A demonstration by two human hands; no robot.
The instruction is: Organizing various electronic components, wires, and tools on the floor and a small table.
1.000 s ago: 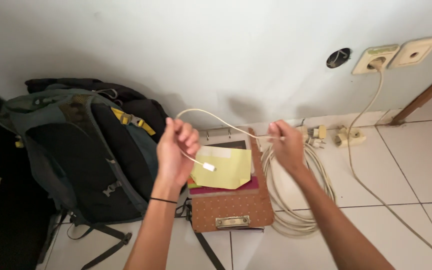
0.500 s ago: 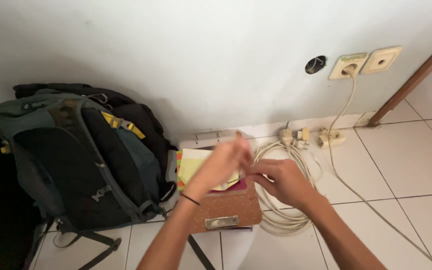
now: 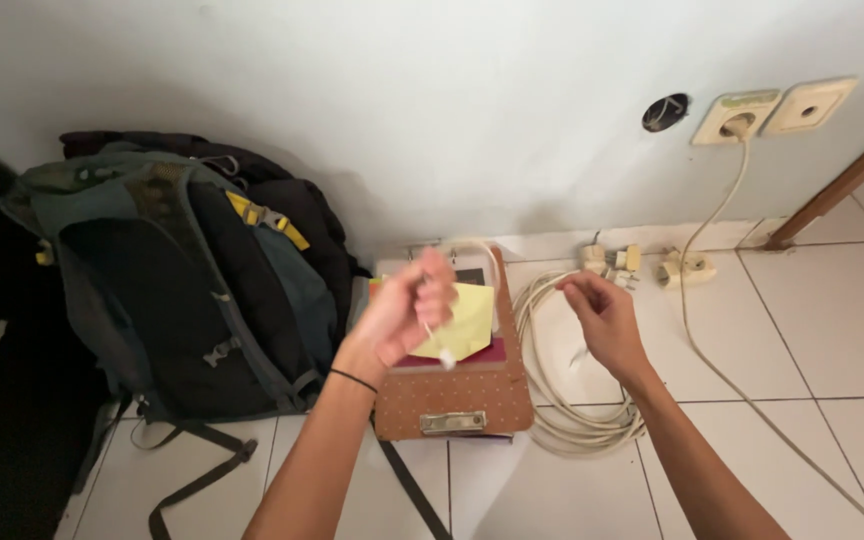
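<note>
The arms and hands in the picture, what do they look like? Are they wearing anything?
Both arms are bare, with no sleeves showing and no gloves. The left hand has a thin black band around its wrist. The right hand wears nothing that shows: no watch, band or ring. The left hand is blurred, so its fingers are hard to make out.

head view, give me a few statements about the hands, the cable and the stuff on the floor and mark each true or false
1. The left hand is closed on a thin white cable. True.
2. The right hand rests flat on the backpack. False: it is raised over the coiled white cord, well apart from the backpack.
3. A cord is plugged into the wall socket. True.
4. The brown dotted binder lies on top of the backpack. False: it lies on the tiled floor beside it.
5. The left wrist wears a dark band. True.
</note>
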